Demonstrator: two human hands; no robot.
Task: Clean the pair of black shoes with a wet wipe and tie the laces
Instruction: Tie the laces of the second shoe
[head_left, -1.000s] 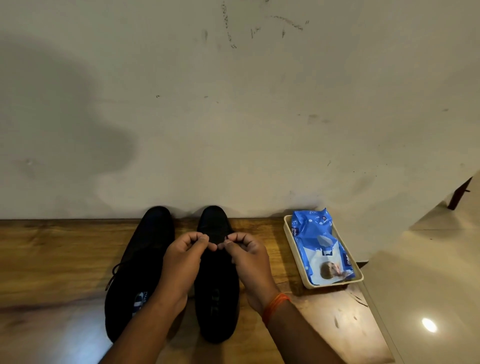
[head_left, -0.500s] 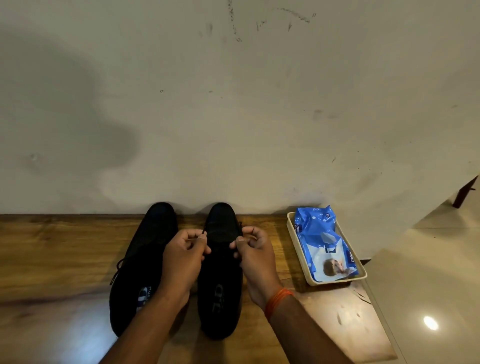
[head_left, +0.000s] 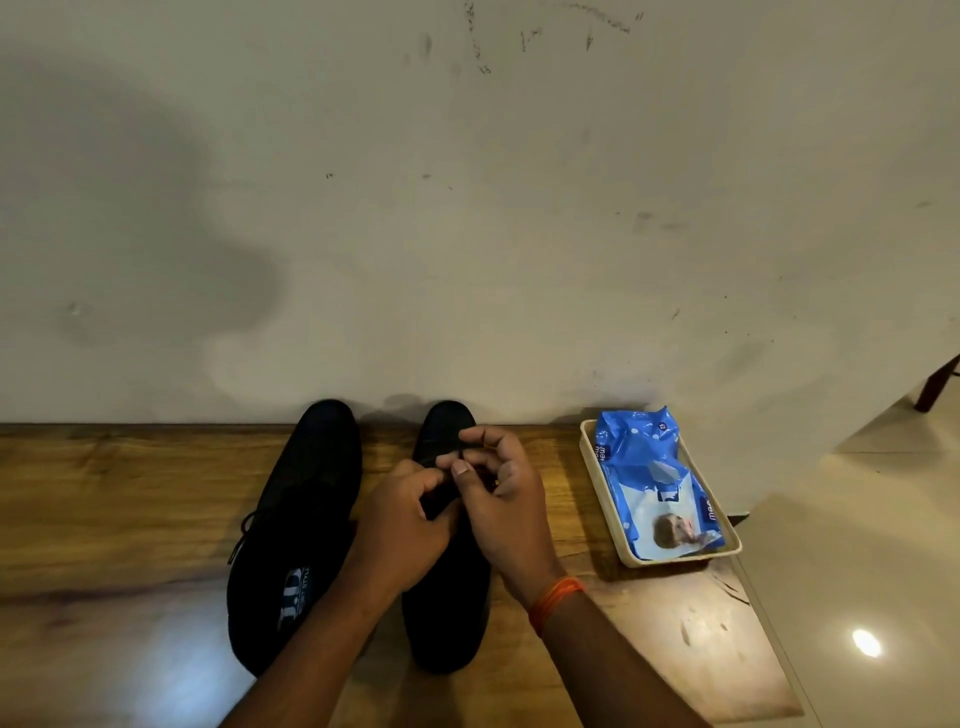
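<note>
Two black shoes stand side by side on the wooden table (head_left: 104, 519), toes against the wall. The left shoe (head_left: 306, 509) has a loose lace hanging off its left side. Over the right shoe (head_left: 444, 613) both my hands meet at the lacing. My left hand (head_left: 405, 525) has its fingers curled round the thin black lace. My right hand (head_left: 498, 493) pinches the lace between thumb and fingers, a short bit showing above the fingertips. The knot itself is hidden by my fingers.
A blue and white wet wipe pack (head_left: 654, 488) lies in a cream tray (head_left: 592, 467) at the table's right end. The table's right edge drops to a pale tiled floor (head_left: 857, 545). A scuffed wall rises just behind the shoes.
My hands were apart, pulling the lace ends sideways over the right shoe. They have come together over the lacing, the right hand raised a little with the lace.
</note>
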